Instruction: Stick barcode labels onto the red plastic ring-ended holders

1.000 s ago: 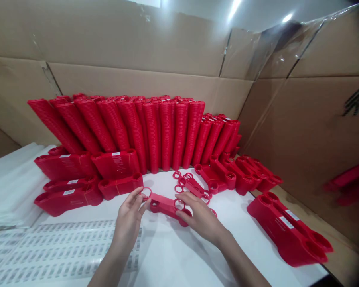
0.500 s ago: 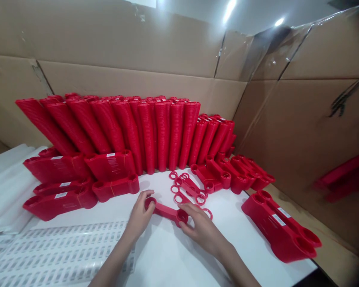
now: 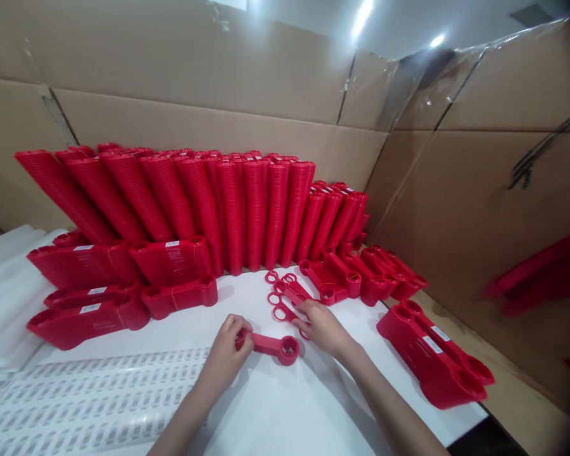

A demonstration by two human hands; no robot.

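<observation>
My left hand (image 3: 231,348) is closed round the left ring of a short stack of red plastic pieces (image 3: 268,344), each shaped like a bar with a ring at both ends. The stack's right ring points toward me, free of any hand. Farther out, my right hand (image 3: 322,326) reaches over the loose red ring-ended pieces (image 3: 281,297) scattered on the white table. Its fingers touch or nearly touch them; whether it grips one cannot be made out.
Tall stacks of red pieces (image 3: 254,215) line the cardboard wall. Banded, labelled bundles stand at left (image 3: 95,323) and right (image 3: 432,354). Barcode label sheets (image 3: 123,399) lie front left, beside white foam sheets (image 3: 9,291). More bundles (image 3: 337,278) sit behind the loose pieces.
My right hand has let go of the short stack's right end and moved forward to the loose pieces. My left hand still holds the stack, which has shifted slightly.
</observation>
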